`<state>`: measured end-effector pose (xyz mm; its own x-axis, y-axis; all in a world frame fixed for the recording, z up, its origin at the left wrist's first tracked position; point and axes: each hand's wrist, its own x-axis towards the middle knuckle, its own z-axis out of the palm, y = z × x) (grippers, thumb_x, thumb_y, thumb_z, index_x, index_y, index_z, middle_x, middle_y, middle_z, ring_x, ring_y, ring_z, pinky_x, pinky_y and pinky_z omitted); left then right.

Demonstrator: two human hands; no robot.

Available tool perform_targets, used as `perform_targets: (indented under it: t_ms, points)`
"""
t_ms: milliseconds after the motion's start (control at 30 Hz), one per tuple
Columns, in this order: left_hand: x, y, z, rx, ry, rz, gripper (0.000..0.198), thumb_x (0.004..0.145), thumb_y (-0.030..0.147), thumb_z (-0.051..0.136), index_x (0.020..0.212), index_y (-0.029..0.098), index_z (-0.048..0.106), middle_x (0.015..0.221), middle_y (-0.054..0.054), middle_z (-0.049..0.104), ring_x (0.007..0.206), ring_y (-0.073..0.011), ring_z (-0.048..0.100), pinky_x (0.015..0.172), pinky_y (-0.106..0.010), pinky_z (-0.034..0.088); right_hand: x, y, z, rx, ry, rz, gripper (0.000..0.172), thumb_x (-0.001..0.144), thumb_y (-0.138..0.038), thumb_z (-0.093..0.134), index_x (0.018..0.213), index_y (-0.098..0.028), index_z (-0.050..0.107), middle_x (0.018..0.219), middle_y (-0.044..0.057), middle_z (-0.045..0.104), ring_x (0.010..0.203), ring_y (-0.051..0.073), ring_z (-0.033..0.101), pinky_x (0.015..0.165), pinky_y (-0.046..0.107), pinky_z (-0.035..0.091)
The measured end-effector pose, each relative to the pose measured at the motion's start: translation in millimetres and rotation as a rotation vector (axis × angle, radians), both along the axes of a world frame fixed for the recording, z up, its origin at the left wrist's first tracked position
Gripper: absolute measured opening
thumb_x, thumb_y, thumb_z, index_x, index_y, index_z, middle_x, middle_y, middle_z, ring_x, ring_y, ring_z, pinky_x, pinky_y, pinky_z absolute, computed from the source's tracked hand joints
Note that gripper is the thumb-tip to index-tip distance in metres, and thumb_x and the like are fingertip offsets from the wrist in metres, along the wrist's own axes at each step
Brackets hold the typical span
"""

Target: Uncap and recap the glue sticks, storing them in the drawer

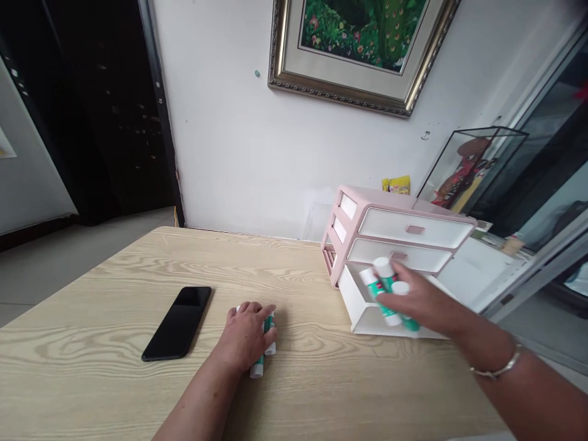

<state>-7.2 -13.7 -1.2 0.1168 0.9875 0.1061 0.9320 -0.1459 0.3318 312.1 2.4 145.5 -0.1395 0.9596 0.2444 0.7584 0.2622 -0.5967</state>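
Three white-and-green glue sticks (pixel 378 295) are bunched in my right hand (pixel 416 300), its fingers closed around them. The hand is slightly blurred and hovers over the open bottom drawer (pixel 361 315) of a pink-and-white drawer unit (pixel 351 245). On the tabletop, my left hand (pixel 248 334) curls over more glue sticks (pixel 257 367) lying flat. Their white ends stick out below the palm, and the fingers hide most of their length, so I cannot tell how many there are.
A black phone (pixel 177 324) lies on the wooden table (pixel 114 306), left of my left hand. Behind the drawer unit are a yellow packet (pixel 397 184) and a glass case (pixel 468 165). A framed picture (pixel 340 92) hangs on the wall.
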Motion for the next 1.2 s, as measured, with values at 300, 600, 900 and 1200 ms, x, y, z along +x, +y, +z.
perform_targets:
  t_ms: [300, 600, 900, 1200]
  points:
    - [-3.6, 2.5, -9.8, 0.034, -0.005, -0.013, 0.054, 0.087, 0.042, 0.052, 0.139, 0.031, 0.061, 0.131, -0.01, 0.066, 0.126, -0.0324, 0.054, 0.104, -0.049, 0.036, -132.4, 6.5, -92.8, -0.56, 0.387, -0.108, 0.026, 0.058, -0.009, 0.067, 0.079, -0.02, 0.058, 0.069, -0.003, 0.059, 0.066, 0.014, 0.057, 0.056, 0.023, 0.043]
    - [-3.5, -1.2, -0.8, 0.046, 0.008, -0.049, 0.052, 0.091, 0.032, 0.046, 0.142, 0.035, 0.057, 0.132, -0.01, 0.065, 0.128, -0.0311, 0.053, 0.107, -0.053, 0.034, -164.4, 25.8, -138.1, -0.608, 0.378, -0.031, 0.024, 0.066, -0.013, 0.064, 0.09, -0.017, 0.064, 0.069, -0.002, 0.063, 0.062, 0.014, 0.06, 0.053, 0.023, 0.042]
    - [0.5, -9.4, 8.7, 0.044, -0.021, -0.057, 0.05, 0.096, 0.034, 0.043, 0.144, 0.028, 0.054, 0.14, -0.011, 0.061, 0.138, -0.0324, 0.045, 0.117, -0.063, 0.022, -156.3, 32.4, -154.0, -0.434, 0.24, -0.102, 0.047, 0.078, -0.031, 0.068, 0.122, -0.015, 0.063, 0.107, 0.011, 0.074, 0.098, 0.026, 0.068, 0.075, 0.03, 0.049]
    - [3.7, -11.3, 7.5, 0.101, -0.092, -0.259, 0.082, 0.085, 0.076, 0.052, 0.152, 0.03, 0.045, 0.149, -0.013, 0.054, 0.143, -0.0356, 0.04, 0.119, -0.057, 0.025, -144.1, 33.5, -155.8, -0.405, 0.228, 0.038, 0.03, 0.086, -0.033, 0.062, 0.112, -0.021, 0.071, 0.098, 0.004, 0.076, 0.094, 0.021, 0.068, 0.078, 0.026, 0.048]
